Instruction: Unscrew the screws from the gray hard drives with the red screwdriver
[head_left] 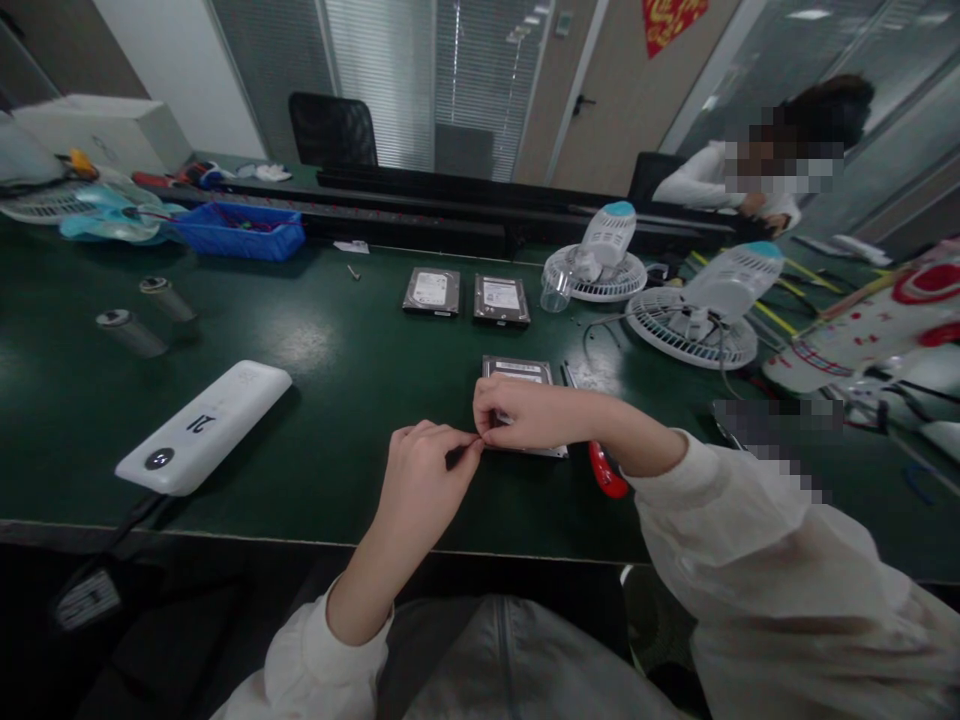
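A hard drive (525, 366) lies on the green table in front of me, partly covered by my right hand (517, 410). That hand's fingers are pinched at the drive's near left corner. My left hand (433, 465) meets it there, thumb and forefinger pressed together. Whatever the fingertips hold, if anything, is too small to make out. Just right of the drive lies a screwdriver with a red handle (607, 472), its shaft pointing away under my right forearm. Two more hard drives, a left one (432, 291) and a right one (501, 298), lie flat farther back.
A white power bank (206, 425) with a cable lies at left, near two metal cylinders (169, 298). A blue basket (240, 232) stands behind. White fan parts (694, 325) and a clear plastic cup (556, 292) are at right. A person (765, 170) sits across the table.
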